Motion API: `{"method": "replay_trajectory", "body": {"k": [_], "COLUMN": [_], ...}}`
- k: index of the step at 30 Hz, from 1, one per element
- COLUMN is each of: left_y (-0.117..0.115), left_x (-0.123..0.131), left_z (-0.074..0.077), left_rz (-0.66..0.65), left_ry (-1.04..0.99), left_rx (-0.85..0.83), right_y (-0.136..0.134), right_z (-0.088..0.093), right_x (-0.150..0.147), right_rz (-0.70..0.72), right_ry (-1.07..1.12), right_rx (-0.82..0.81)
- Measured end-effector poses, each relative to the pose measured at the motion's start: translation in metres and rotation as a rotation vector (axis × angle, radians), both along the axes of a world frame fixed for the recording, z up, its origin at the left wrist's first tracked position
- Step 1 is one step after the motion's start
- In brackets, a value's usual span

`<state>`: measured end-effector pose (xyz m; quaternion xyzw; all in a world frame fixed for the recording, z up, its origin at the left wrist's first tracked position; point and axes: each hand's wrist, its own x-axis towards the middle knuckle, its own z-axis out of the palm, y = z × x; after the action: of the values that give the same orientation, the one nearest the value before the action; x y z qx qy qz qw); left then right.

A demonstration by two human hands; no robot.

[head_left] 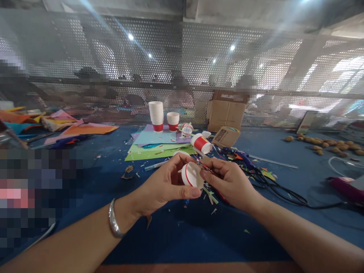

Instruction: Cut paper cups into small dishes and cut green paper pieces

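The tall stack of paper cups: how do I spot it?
On the blue table, green, light-blue and purple sheets lie before a perforated screen. At their back stands the stack of paper cups, white above, red at the bottom. It stands taller than the similar cup to its right.

A blue-topped bench (182, 242) fills the lower view, its near edge (193, 267) a reddish brown. Along its far side stands a grey screen of perforated metal (159, 49), with a vertical seam near the middle and a darker horizontal rail (284, 92) lower down. Above is a grey ceiling (256, 15), concrete by its look. Small white lights (232, 47) dot the screen area; brighter daylight comes through a window (348, 70) at right.
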<state>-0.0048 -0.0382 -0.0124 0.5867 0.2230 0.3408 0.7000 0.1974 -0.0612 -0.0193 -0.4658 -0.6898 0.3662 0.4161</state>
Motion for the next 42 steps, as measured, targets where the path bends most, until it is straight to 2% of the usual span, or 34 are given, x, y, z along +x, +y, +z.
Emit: {"method": "replay_trajectory", "body": {"k": [23, 28, 33, 37, 42], "left_y": [0.000, -0.002, -0.001, 0.001, 0.003], "left_x": [-0.001, -0.003, -0.005, -0.005, -0.004], "left_z": [-0.003, 0.002, 0.008, 0.008, 0.005], "left_rz": [-0.085, -0.106, -0.133, -0.087, 0.052], "left_ry": [0.106, 0.111, 0.042, 0.014, -0.006], "left_rx": [-0.109, -0.137, -0.233, -0.174, -0.097], "right_y": [0.000, 0.000, -0.001, 0.000, -0.002], "right_z": [-0.006, -0.003, -0.003, -0.002, 0.002], "right_x": [0.002, 0.001, 0.003, 0.002, 0.003], "right_rz": [-0.011, -0.027, -0.008, -0.019, -0.103], "right_ry": [-0.062, -0.096, -0.057, -0.007, 0.032], "right_rx": [0.065, 0.085, 0.058, 0.058, 0.088]}}
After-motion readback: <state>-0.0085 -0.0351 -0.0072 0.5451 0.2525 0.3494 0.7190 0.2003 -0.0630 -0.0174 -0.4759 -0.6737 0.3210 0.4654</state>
